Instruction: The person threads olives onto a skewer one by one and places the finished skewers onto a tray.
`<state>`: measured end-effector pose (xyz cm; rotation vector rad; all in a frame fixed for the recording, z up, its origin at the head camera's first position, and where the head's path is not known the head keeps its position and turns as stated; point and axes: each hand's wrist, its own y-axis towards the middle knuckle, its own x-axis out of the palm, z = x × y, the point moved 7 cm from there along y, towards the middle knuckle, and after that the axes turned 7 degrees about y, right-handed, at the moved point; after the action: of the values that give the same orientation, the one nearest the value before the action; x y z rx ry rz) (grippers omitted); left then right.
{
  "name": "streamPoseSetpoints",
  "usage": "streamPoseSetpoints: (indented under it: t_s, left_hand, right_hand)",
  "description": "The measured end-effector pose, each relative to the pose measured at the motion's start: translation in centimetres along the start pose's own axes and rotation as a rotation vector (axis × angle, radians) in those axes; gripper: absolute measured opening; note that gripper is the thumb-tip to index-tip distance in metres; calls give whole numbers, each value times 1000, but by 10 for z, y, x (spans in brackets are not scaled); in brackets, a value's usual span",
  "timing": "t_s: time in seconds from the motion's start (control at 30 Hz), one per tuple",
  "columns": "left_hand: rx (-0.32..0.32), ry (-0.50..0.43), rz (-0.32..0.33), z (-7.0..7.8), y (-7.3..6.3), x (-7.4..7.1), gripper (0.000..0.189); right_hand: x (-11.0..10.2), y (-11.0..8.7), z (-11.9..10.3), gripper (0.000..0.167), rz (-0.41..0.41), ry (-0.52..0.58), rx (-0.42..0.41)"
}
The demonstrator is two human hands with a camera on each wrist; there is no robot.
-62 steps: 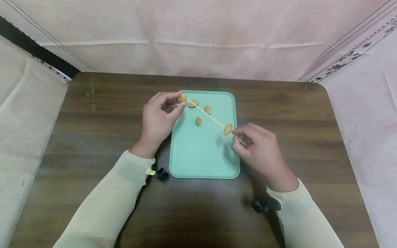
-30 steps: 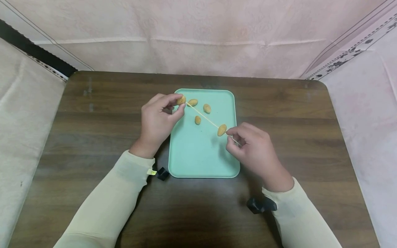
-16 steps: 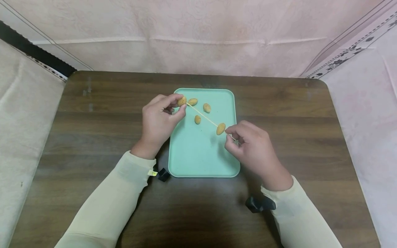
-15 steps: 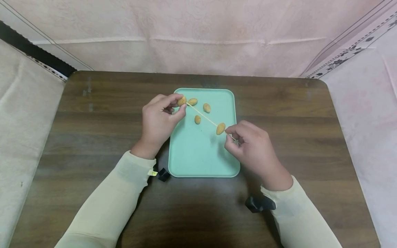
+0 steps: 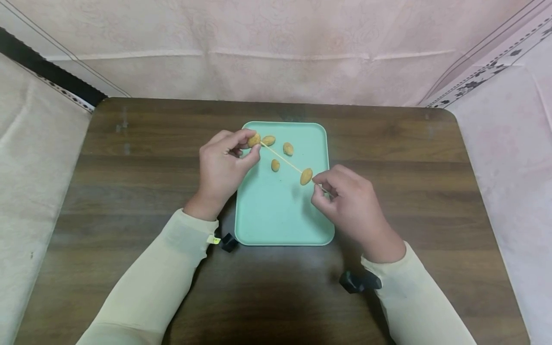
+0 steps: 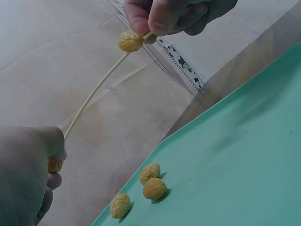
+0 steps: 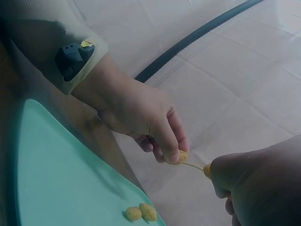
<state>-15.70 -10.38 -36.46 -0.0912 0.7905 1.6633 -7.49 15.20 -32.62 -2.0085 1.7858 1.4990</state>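
A thin pale wooden skewer (image 5: 282, 158) slants above the turquoise tray (image 5: 280, 215), with a wrinkled yellow-brown oval piece like dried fruit on it near each hand. My left hand (image 5: 222, 165) pinches the far-left piece (image 5: 254, 140) between thumb and fingers, hiding that end of the skewer. The right hand (image 5: 347, 201) pinches the skewer just behind the other piece (image 5: 306, 176). In the left wrist view the skewer (image 6: 96, 89) bows slightly between the two pieces. Several similar loose pieces (image 5: 288, 149) lie on the tray's upper half.
The tray sits on a dark brown wooden table (image 5: 151, 191). Pale patterned cloth (image 5: 280, 52) hangs behind the table's far edge and on both sides. A small black device (image 5: 228, 243) is on the left cuff, another (image 5: 360, 281) on the right.
My right hand has moved left with its end of the skewer, so the two skewered pieces are closer together. The left hand keeps its pinch and has hardly moved; the loose pieces stay put.
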Motion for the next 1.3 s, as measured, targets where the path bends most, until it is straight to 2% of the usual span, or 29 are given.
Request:
streamPoseSetpoints:
  t_s: [0.13,0.27,0.37,0.67,0.9,1.03,1.3]
  left_hand:
    - [21,-2,-20,7,-2,5,20]
    - [100,24,-44,20,-4,11,19]
    - [137,30,-37,27,-5,13,18]
    - [158,49,-83,48,-15,21,22]
    - [222,51,-81,64,-21,28,20]
    - [251,40,-73,70,-24,32,19]
    - [274,71,-118,76,-29,39,23]
  right_hand:
    - [2,2,-1,14,-12,20,18]
    - [5,5,-1,11,-17,9,35]
    - [4,7,-2,9,-1,-12,24]
    - [4,6,0,9,26,3,30]
    - [3,6,1,9,40,-22,19]
    - [3,6,1,8,48,-26,15]
    - [2,5,4,9,60,-29,20]
